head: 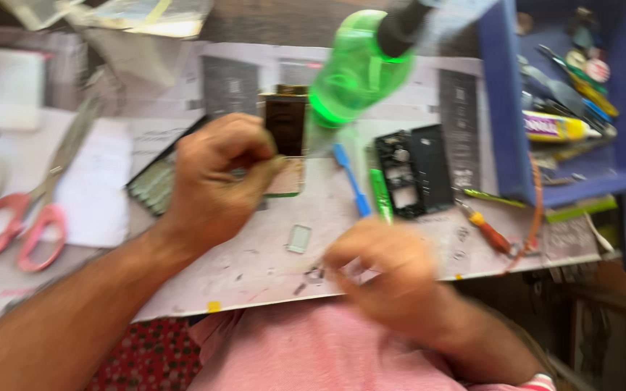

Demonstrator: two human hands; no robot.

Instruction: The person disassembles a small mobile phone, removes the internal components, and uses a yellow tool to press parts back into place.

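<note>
My left hand [215, 177] is closed around a small phone circuit board and screen part [285, 124], holding it upright above the worktable [255, 261]. Low at the table's front edge, my right hand [389, 271] is blurred, its fingers curled; whether it holds anything is unclear. A small clear rectangular piece [299, 238] lies between the two hands. A black phone frame [413, 170] lies to the right, beside a blue pry tool [351, 179] and a green pry tool [380, 194].
A green plastic bottle [356, 69] stands behind the held part. A blue tray [505, 108] of tools and a glue tube [553, 127] is at right. Pink-handled scissors [27, 213] lie at left on white paper. A small screwdriver [488, 229] rests near the tray.
</note>
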